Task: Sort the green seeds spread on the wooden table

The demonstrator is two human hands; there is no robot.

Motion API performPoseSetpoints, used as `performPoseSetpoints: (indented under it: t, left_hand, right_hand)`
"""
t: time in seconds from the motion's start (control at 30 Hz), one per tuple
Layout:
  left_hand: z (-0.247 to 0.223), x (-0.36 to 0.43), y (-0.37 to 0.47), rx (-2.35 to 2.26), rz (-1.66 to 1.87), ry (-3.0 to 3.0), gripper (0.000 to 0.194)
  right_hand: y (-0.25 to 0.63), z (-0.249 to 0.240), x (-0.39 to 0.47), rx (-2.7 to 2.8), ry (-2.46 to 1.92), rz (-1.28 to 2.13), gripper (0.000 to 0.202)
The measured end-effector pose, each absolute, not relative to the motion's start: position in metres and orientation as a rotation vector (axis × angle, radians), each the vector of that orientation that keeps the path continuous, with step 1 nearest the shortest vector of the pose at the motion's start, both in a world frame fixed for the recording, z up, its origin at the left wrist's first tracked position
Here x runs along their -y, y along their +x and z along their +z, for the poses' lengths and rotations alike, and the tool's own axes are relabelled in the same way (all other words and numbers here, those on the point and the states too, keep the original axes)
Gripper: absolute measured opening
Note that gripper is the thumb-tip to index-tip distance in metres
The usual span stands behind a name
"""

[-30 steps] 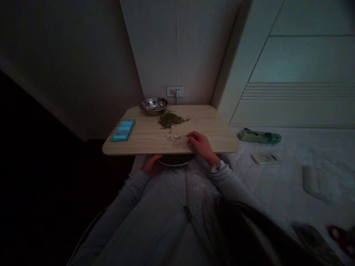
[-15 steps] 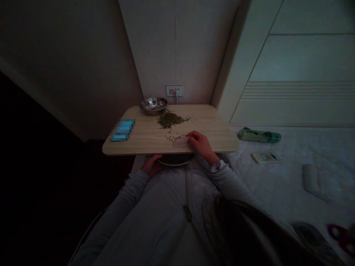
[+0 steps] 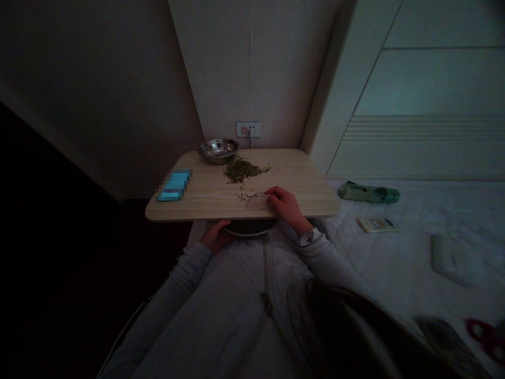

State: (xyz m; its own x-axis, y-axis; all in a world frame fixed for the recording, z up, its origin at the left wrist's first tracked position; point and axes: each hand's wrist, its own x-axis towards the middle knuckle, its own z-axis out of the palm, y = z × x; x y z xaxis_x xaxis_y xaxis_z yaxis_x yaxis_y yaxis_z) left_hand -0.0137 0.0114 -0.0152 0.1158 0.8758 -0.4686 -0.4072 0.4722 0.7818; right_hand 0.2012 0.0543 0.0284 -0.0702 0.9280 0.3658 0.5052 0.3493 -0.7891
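Grains [image 3: 240,171] lay on the bench [image 3: 209,200] outside the steel bowl [image 3: 218,159]; right hand [image 3: 285,207] pinched clear plastic [image 3: 257,201]; left hand [image 3: 216,237] grip indeterminable.

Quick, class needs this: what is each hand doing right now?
Left hand: at the rim of a dark round bowl; grip unclear.
Right hand: closed on a clear, thin plastic piece.

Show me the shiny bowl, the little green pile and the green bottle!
Shiny bowl [image 3: 218,160]: head view, front outer wall.
Little green pile [image 3: 241,171]: head view, middle.
Green bottle [image 3: 365,193]: head view, side.
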Motion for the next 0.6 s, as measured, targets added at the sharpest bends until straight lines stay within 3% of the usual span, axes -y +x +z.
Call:
performPoseSetpoints:
  t: [0.6]
  left_hand:
    - [-0.0102, -0.0092, -0.0119, -1.065, 1.011, 0.518, 0.011]
  right_hand:
    - [0.2012, 0.0298, -0.0532, 1.705, -1.29, 0.609, 0.023]
